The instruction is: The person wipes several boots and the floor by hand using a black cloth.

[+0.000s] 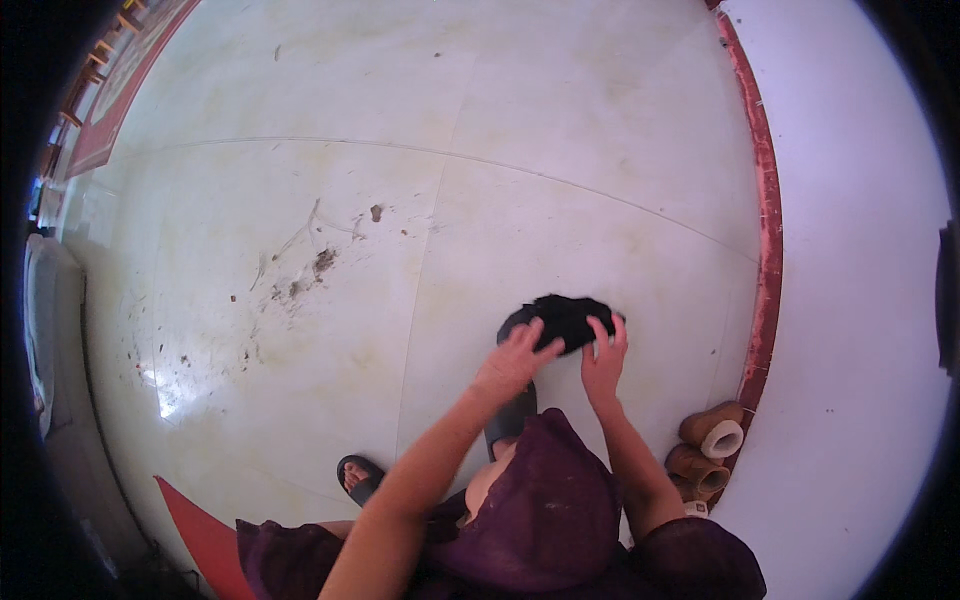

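A black, soft-looking item (pixel 571 319), possibly a bunched cloth, is held low over the pale floor in front of me. My left hand (pixel 514 360) grips its near left side, fingers spread and slightly blurred. At its right end, the fingers of my right hand (pixel 606 356) curl over the edge. A smoother dark grey part (pixel 511 321) shows at the far left of the item; I cannot tell whether it belongs to it. Below my left forearm I see a dark slipper (pixel 514 416) on one foot, partly covered by the hand.
Dirt and debris (pixel 322 262) lie scattered on the floor (pixel 525 225) to the left. Several brown boots (pixel 709 431) stand by the red skirting (pixel 769 225) on the right. A second slipper (pixel 364 484) is on my other foot. A red flat piece (pixel 199 536) lies lower left.
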{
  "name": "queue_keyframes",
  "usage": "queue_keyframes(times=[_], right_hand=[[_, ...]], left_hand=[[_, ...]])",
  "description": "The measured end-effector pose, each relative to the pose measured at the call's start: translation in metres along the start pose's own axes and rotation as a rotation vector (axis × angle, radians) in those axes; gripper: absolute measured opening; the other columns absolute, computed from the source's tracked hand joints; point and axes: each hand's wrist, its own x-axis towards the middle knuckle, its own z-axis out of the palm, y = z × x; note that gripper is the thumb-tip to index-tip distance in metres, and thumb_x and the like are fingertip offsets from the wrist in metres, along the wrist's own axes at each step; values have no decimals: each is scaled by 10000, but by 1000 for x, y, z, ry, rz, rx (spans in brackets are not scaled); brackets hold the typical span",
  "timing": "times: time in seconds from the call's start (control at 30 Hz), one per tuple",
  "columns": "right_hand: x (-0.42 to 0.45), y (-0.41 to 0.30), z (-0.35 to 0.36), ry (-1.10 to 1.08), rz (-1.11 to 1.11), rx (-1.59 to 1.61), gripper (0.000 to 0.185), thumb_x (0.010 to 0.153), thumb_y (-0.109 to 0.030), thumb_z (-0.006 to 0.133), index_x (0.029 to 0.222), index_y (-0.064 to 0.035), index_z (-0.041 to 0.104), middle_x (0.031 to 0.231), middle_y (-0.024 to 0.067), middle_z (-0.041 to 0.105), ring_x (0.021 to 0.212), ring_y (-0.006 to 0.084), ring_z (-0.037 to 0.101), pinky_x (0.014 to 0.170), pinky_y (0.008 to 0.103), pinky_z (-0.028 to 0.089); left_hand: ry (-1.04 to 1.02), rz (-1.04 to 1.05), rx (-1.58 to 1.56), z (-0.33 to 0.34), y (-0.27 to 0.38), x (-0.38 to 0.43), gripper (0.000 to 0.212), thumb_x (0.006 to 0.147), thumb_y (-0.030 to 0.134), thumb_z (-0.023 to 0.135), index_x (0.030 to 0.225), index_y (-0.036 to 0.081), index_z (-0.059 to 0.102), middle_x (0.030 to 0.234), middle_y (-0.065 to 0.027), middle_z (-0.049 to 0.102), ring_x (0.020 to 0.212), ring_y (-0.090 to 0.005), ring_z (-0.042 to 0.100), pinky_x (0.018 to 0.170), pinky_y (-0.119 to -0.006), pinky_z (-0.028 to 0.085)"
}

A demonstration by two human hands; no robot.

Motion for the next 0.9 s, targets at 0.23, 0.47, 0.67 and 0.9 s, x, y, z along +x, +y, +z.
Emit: queue_keyframes(times=[0.23,0.47,0.67,0.9], right_hand=[[-33,12,18,-122,97,-84,573,706,-78,656,1250,-146,490,1361,227,303,1198,440,343,1013,492,286],[76,-44,87,-115,-197,-45,564,650,-55,672,1186,-177,545,1329,179,351,1145,441,371,972,491,350],[168,-137,131,-276,-329,166,348,703,-54,655,1043,-117,618,1246,75,443,1136,330,415,914,385,444],[128,-100,56,-35,-300,267,410,662,11,627,1056,-103,613,1267,96,446,1186,356,385,975,416,389]], left_hand=[[-370,-333,-51,31,16,2,522,839,320,541,1328,195,405,1362,-154,365,1105,-325,500,879,-434,461],[-95,-421,180,5,-59,22,406,834,100,513,1231,184,518,1375,-217,310,1082,-330,495,848,-392,487],[101,-545,452,-88,-99,28,562,774,-44,507,1308,110,428,1369,-215,310,1008,-337,502,868,-378,461],[273,-172,265,-69,-70,16,600,678,-118,496,1230,117,527,1406,-187,304,1090,-363,452,960,-414,389]])
